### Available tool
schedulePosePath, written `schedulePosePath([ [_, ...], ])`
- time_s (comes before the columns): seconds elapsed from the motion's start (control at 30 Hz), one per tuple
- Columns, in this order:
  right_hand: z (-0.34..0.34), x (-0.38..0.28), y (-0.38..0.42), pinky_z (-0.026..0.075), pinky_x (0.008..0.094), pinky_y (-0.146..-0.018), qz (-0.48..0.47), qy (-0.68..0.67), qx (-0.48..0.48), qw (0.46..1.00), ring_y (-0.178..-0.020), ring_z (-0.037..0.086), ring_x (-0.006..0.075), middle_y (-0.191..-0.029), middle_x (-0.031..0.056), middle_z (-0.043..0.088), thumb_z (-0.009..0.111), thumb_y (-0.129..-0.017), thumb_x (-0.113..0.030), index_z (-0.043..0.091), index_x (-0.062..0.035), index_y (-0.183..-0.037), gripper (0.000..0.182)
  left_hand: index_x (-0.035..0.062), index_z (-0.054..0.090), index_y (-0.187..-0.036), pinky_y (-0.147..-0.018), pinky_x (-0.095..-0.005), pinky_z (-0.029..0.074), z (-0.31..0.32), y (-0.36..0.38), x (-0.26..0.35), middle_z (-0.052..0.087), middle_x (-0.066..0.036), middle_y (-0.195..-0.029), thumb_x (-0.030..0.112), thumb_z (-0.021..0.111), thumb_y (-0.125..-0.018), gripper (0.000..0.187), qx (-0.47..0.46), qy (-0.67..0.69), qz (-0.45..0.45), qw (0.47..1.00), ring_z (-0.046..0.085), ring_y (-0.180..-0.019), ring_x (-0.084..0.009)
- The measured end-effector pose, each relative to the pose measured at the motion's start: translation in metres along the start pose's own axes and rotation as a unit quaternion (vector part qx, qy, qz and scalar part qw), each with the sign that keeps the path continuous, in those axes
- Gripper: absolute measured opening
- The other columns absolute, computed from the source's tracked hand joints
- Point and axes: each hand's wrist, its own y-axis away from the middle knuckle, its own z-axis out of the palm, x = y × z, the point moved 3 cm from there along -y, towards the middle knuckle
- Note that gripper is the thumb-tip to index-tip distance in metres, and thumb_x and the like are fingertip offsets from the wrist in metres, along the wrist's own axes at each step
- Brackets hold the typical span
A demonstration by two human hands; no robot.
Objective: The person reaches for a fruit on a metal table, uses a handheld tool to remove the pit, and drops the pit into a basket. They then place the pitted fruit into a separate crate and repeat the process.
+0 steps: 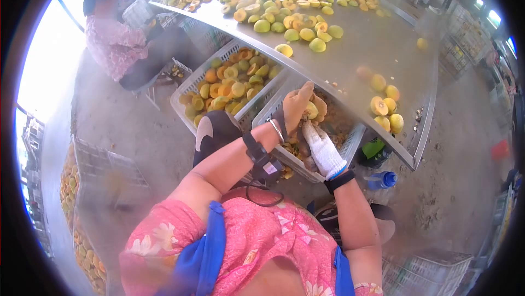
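Note:
Over a white crate (354, 141) of scraps, my two hands meet around a yellow-green fruit (310, 111). My left hand (296, 104), bare with a bracelet at the wrist, has its fingers closed on the fruit. My right hand (324, 148) wears a white glove and points up at the fruit's lower side; its fingertips are pressed together there, and what they hold is too small to make out. Left of this crate, a second white crate (183, 99) holds many halved fruits (224, 89). Several fruits (387, 104) lie on the metal table near its right corner.
The metal table (350, 58) slopes across the top with piled fruit. A seated person (115, 44) is at the upper left. A blue bottle (381, 180) and a dark bag (374, 152) are at the right. Stacked crates (109, 173) stand at lower left.

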Motion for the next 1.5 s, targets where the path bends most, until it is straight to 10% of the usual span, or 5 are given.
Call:
schedulePosePath([
  [0.27, 0.014, 0.015, -0.005, 0.021, 0.0236, -0.033, 0.174, -0.241, -0.159, 0.942, -0.035, 0.027, 0.0073, -0.058, -0.0070, 0.037, 0.051, -0.099, -0.062, 0.054, -0.0196, -0.094, 0.042, -0.0024, 0.070, -0.075, -0.070, -0.0317, 0.053, -0.009, 0.004, 0.010, 0.068, -0.014, -0.073, 0.046, 0.041, -0.106, 0.064, -0.091, -0.226, 0.173, 0.954, 0.065, -0.069, -0.0221],
  [0.57, 0.025, 0.021, -0.006, 0.021, 0.0229, -0.033, 0.209, -0.184, -0.203, 0.939, -0.035, 0.027, 0.0068, -0.058, -0.0052, 0.038, 0.051, -0.100, -0.060, 0.056, -0.0170, -0.099, 0.043, 0.0024, 0.061, -0.092, -0.069, -0.0361, 0.055, -0.080, -0.016, 0.011, 0.065, -0.010, -0.090, 0.055, 0.042, -0.103, 0.057, 0.056, 0.319, -0.013, 0.946, 0.064, -0.076, -0.0246],
  [0.77, -0.019, 0.054, -0.025, 0.050, 0.0450, -0.093, -0.043, 0.472, -0.065, 0.878, -0.105, 0.066, 0.0426, -0.106, 0.0268, 0.070, 0.054, -0.100, -0.046, 0.060, -0.0010, -0.122, 0.050, 0.0012, 0.071, -0.111, -0.086, -0.0237, 0.050, -0.145, -0.026, 0.083, 0.070, -0.003, -0.103, 0.011, 0.058, -0.101, 0.020, 0.268, -0.133, 0.241, 0.923, 0.061, -0.093, -0.0078],
  [1.2, -0.043, 0.050, -0.003, 0.053, 0.0552, -0.082, -0.073, 0.612, -0.017, 0.788, -0.090, 0.068, 0.0453, -0.092, 0.0261, 0.071, 0.046, -0.099, -0.044, 0.063, -0.0027, -0.110, 0.046, 0.0164, 0.052, -0.140, -0.108, -0.0457, 0.044, 0.106, -0.211, -0.023, 0.052, -0.018, -0.142, 0.035, 0.072, -0.085, 0.062, -0.180, -0.653, 0.126, 0.725, 0.051, -0.130, -0.0400],
  [1.5, -0.058, 0.009, 0.009, 0.054, 0.0558, -0.074, -0.141, 0.602, 0.083, 0.782, -0.081, 0.069, 0.0454, -0.084, 0.0263, 0.070, 0.045, -0.101, -0.045, 0.060, -0.0019, -0.104, 0.046, 0.0074, 0.057, -0.123, -0.093, -0.0429, 0.054, 0.100, -0.189, -0.012, 0.061, -0.020, -0.126, 0.027, 0.075, -0.083, 0.048, -0.125, -0.690, 0.073, 0.710, 0.063, -0.110, -0.0408],
])
